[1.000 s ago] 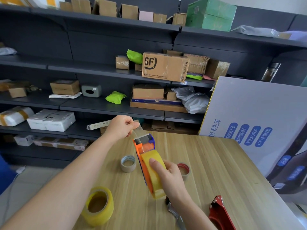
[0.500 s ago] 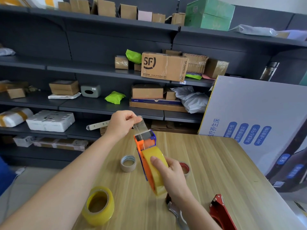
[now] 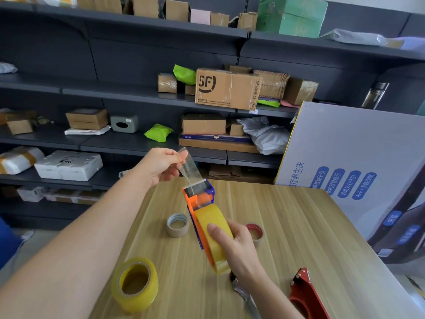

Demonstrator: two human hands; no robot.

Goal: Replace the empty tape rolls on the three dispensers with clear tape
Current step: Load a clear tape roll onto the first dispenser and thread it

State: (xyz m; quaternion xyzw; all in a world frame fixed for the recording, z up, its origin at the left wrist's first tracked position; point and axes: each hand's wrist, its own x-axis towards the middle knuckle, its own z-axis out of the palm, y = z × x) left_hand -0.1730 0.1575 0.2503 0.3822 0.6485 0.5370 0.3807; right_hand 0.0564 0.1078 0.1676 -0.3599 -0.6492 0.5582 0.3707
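Note:
My right hand (image 3: 236, 247) grips an orange and blue tape dispenser (image 3: 200, 203) by the yellowish clear tape roll (image 3: 212, 231) mounted in it, held above the wooden table (image 3: 287, 238). My left hand (image 3: 161, 165) pinches the free end of the tape strip (image 3: 189, 168), stretched up and away from the dispenser's front. A spare clear tape roll (image 3: 135, 284) lies near the table's front left. An empty grey core (image 3: 177, 224) and an empty red core (image 3: 255, 233) lie behind the dispenser. A red dispenser (image 3: 303, 295) and a metal one (image 3: 243, 295) lie by my right forearm.
Dark shelves (image 3: 138, 143) with cardboard boxes and parcels stand behind the table. A large white printed box (image 3: 356, 171) leans at the table's right edge.
My left hand has drawn the tape strip further up and out of the dispenser. My right hand with the dispenser has barely shifted.

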